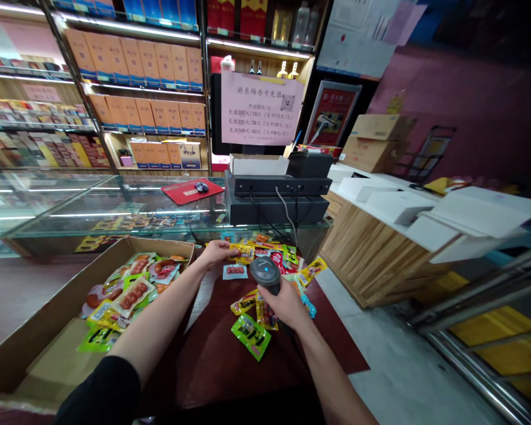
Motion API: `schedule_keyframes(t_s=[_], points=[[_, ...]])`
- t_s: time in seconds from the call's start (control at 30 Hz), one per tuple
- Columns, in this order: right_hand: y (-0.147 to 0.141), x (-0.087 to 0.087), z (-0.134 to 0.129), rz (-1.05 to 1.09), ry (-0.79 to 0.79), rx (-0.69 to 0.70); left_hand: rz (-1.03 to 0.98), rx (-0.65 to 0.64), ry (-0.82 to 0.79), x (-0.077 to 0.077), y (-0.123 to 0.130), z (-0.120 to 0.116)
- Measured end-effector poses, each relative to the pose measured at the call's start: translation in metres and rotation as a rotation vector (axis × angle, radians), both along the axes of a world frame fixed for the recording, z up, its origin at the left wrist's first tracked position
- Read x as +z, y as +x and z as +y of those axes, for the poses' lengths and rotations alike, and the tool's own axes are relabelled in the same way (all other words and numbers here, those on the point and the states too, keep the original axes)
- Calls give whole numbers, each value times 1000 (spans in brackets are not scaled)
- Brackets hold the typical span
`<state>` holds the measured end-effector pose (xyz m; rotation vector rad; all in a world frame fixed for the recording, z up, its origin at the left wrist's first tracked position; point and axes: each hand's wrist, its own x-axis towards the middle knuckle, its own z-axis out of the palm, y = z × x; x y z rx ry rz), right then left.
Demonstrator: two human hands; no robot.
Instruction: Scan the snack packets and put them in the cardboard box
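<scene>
Near the middle of the frame, the left hand pinches a yellow packet with its fingertips. Just right of the middle, the right hand wraps around a scanner. The packet is small and flat; the scanner is dark with a blue light on top. At lower left, a big brown box holds many bright snack packs, some yellow, some green.

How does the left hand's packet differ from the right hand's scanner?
The packet is yellow; the scanner is dark gray with a blue light. The packet looks thin; the scanner is thicker and rounded. The left hand pinches the packet; the right hand grasps the scanner. Both are in hand.
</scene>
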<state>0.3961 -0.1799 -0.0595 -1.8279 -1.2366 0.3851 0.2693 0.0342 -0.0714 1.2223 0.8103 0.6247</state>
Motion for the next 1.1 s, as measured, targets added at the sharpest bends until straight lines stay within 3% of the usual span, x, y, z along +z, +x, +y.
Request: schedule_keyframes(t_s=[0.2, 0.57, 0.73, 0.93, 1.1], points=[[1, -1, 0, -12, -3, 2, 46, 26, 20, 5, 0, -3], [0, 2, -1, -27, -36, -10, 84, 79, 9, 1, 2, -2], [-1, 3, -3, 35, -26, -1, 73, 17, 15, 6, 0, -3], [1, 9, 2, 31, -29, 13, 56, 17, 16, 27, -6, -2], [-10, 20, 23, 146, -45, 133, 114, 83, 125, 57, -56, 16]])
